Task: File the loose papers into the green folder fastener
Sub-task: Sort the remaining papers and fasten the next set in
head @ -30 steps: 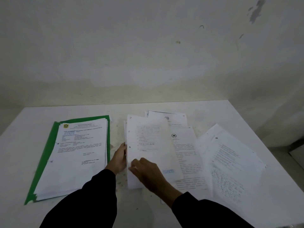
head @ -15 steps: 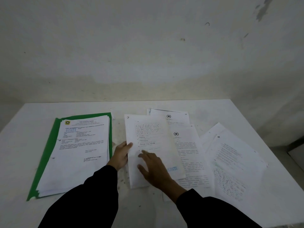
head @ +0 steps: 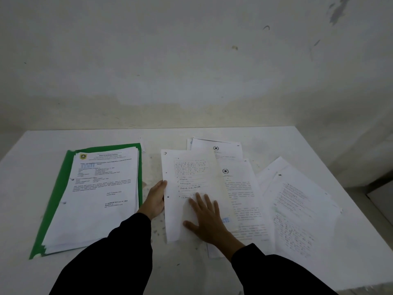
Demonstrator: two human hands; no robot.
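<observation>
While right hand (head: 209, 220) presses paper (head: 191, 167) flat-fingered, left hand (head: 154, 199) apparently pinches edge, fingers hidden.

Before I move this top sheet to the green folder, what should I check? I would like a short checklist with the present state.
1. Right hand flat on the top sheet: ok.
2. Left hand at its left edge: ok; grip, cannot tell.
3. Punched holes on that edge: ok, two visible.
4. Green folder lies open at the left: ok.
5. Filed stack squared: not ok, lower edges fanned.
</observation>
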